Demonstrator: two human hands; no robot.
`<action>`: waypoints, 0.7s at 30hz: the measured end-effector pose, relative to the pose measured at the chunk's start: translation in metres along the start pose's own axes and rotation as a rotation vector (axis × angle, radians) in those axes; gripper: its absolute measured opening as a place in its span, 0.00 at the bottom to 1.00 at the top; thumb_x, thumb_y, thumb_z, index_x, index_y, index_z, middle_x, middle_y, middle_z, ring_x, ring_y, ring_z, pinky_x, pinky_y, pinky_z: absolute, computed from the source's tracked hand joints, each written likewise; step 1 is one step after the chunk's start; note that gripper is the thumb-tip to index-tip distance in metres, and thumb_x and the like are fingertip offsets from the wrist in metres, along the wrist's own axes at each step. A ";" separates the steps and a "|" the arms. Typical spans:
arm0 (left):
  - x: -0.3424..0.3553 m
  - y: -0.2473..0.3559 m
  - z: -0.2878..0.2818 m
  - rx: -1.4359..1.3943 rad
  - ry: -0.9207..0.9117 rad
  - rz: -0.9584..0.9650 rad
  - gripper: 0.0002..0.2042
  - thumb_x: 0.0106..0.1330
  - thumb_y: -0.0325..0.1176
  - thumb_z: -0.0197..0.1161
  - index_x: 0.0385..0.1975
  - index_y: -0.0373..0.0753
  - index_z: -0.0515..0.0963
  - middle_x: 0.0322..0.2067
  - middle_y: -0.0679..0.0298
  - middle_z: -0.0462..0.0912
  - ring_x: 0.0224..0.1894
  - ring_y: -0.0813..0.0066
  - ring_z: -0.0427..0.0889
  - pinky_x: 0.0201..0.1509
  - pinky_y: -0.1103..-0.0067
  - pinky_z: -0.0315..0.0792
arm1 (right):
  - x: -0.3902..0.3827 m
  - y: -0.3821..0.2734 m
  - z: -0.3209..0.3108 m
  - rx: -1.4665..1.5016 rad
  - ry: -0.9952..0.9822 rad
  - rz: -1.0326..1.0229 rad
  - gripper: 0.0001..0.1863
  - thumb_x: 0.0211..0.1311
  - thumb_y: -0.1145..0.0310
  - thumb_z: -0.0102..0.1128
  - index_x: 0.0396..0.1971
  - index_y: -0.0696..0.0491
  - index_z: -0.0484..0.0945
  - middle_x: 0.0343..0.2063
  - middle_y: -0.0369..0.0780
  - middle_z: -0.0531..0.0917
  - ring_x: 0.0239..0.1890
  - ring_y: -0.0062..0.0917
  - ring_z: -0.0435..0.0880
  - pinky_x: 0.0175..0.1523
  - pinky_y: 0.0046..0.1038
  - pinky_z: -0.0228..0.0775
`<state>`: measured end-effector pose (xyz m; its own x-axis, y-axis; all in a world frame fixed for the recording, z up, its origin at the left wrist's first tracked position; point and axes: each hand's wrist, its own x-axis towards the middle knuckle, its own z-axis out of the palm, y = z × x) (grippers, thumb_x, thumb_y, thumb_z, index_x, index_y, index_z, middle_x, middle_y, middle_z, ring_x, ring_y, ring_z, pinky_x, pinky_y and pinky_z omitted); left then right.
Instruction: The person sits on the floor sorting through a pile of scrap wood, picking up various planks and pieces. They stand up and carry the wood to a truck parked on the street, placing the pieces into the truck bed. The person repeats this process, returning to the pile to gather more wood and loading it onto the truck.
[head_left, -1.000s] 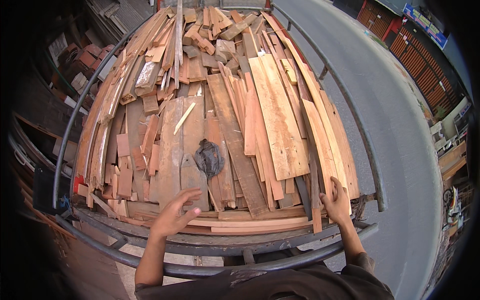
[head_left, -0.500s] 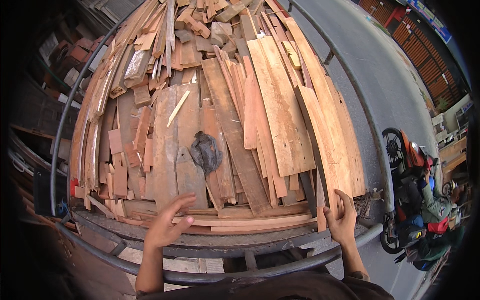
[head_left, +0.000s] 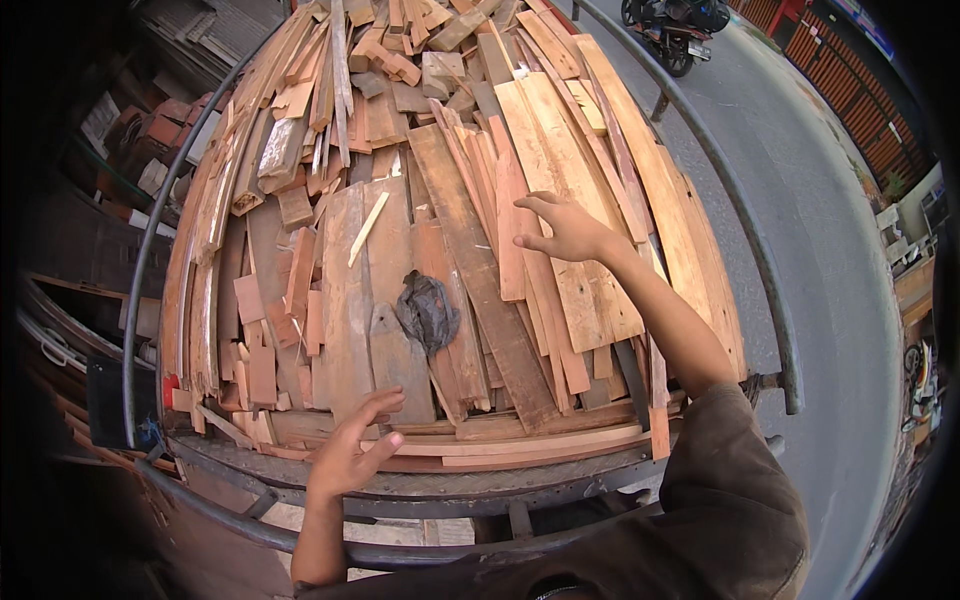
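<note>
A truck-bed load of sawn timber fills the middle of the view. My right hand point(head_left: 568, 228) is held over the light-brown boards point(head_left: 600, 300) at the right of the load, its fingers apart and nothing in them. My left hand point(head_left: 352, 445) hovers by the near edge of the bed, fingers spread, also without anything in it. Ahead of the left hand a crumpled black plastic bag point(head_left: 428, 312) lies on wide grey-brown planks point(head_left: 345, 270). My right forearm covers part of the boards beneath it. A narrow reddish strip point(head_left: 658, 415) juts past the near edge.
Curved metal rails point(head_left: 745, 230) border the load, with a lower bar point(head_left: 230, 520) close to me. Short offcuts point(head_left: 262, 375) lie at the left, more blocks point(head_left: 440, 70) at the far end. A motorcycle point(head_left: 675, 30) is on the road point(head_left: 840, 330) to the right.
My right hand has left the near end of a long board and swung forward and left over the load. The left hand keeps its pose. The motorcycle has moved farther up the road.
</note>
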<state>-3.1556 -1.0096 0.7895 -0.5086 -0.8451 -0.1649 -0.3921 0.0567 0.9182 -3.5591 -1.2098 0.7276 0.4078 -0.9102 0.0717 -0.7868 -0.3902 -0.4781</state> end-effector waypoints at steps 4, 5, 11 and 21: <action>-0.006 0.014 -0.003 0.134 0.025 0.047 0.25 0.64 0.34 0.65 0.60 0.33 0.69 0.61 0.48 0.69 0.62 0.52 0.71 0.65 0.67 0.65 | -0.088 0.003 0.004 -0.021 -0.145 0.039 0.34 0.61 0.49 0.62 0.61 0.56 0.68 0.59 0.52 0.73 0.60 0.46 0.74 0.63 0.40 0.67; -0.006 0.014 -0.002 0.164 0.024 0.058 0.26 0.63 0.34 0.65 0.60 0.34 0.69 0.61 0.47 0.69 0.62 0.51 0.71 0.65 0.67 0.65 | -0.106 0.003 -0.001 0.023 -0.175 0.064 0.33 0.61 0.50 0.62 0.60 0.56 0.69 0.58 0.52 0.74 0.59 0.45 0.74 0.62 0.40 0.68; -0.012 0.031 0.004 0.386 0.006 0.075 0.28 0.62 0.37 0.67 0.61 0.34 0.69 0.62 0.47 0.68 0.63 0.48 0.70 0.65 0.66 0.65 | -0.163 0.066 -0.012 -0.174 0.155 0.492 0.28 0.61 0.52 0.63 0.55 0.56 0.74 0.51 0.52 0.79 0.55 0.46 0.78 0.58 0.42 0.71; -0.007 0.022 0.004 0.402 -0.064 0.123 0.28 0.63 0.39 0.66 0.61 0.33 0.67 0.62 0.47 0.69 0.63 0.47 0.70 0.65 0.65 0.65 | -0.075 0.151 0.042 -0.450 0.512 0.858 0.26 0.64 0.51 0.55 0.49 0.60 0.75 0.46 0.55 0.79 0.48 0.50 0.80 0.56 0.44 0.71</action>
<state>-3.1642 -1.0005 0.8095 -0.6124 -0.7847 -0.0965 -0.5867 0.3693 0.7207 -3.6891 -1.1946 0.6137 -0.5150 -0.8127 0.2724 -0.8569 0.4805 -0.1867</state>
